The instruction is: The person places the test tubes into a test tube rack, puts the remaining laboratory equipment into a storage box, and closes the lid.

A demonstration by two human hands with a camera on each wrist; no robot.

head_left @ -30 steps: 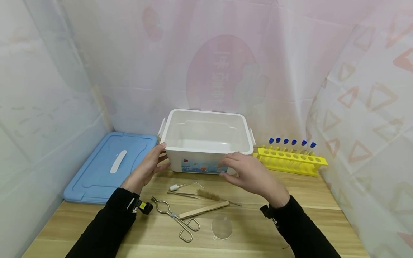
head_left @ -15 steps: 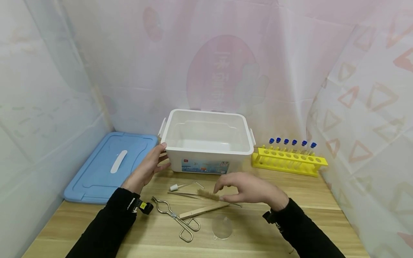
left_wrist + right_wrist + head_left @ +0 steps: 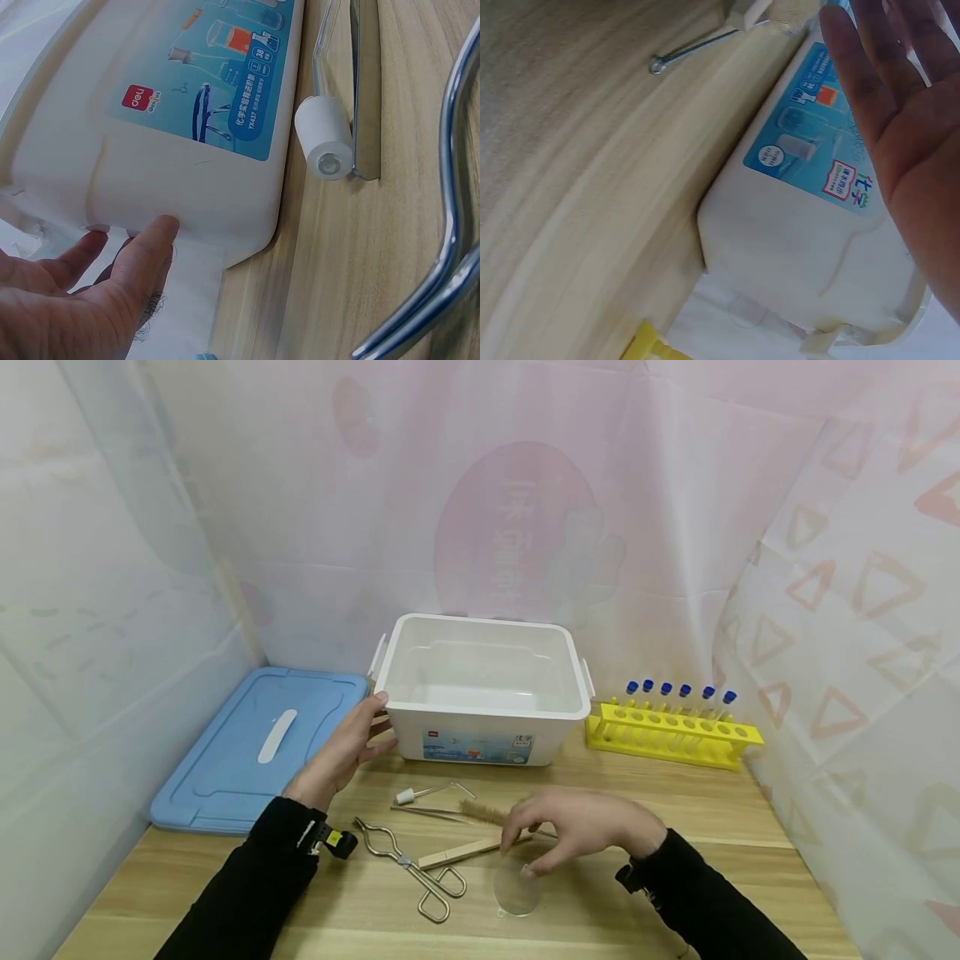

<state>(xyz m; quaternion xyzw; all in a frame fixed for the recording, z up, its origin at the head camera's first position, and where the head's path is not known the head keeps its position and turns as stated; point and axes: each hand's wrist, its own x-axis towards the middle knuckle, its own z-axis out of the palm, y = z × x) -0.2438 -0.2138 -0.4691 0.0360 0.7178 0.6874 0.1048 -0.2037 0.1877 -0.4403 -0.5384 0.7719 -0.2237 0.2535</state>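
My left hand [image 3: 341,752] touches the front left corner of the white plastic bin [image 3: 480,714], its fingers fairly straight against the wall. In the left wrist view, a fingertip presses on the bin below its blue label [image 3: 202,75]. Over the front of the table, my right hand [image 3: 581,827] hovers with loosely bent fingers. Its thumb and fingertips are above the edge of a clear round disc [image 3: 515,897]; contact cannot be made out. Beside that hand lie a wooden test tube clamp [image 3: 457,853] and a test tube brush [image 3: 482,811], whose wire end is partly covered.
Metal crucible tongs [image 3: 405,862], tweezers [image 3: 423,812] and a white stopper with a bent glass tube [image 3: 406,796] lie before the bin. A blue lid [image 3: 225,760] is at left. At right stands a yellow rack [image 3: 675,739] with several blue-capped test tubes.
My right hand has moved from the bin's front down and toward me, over the brush and to the clear disc. My left hand has stayed at the bin's corner.
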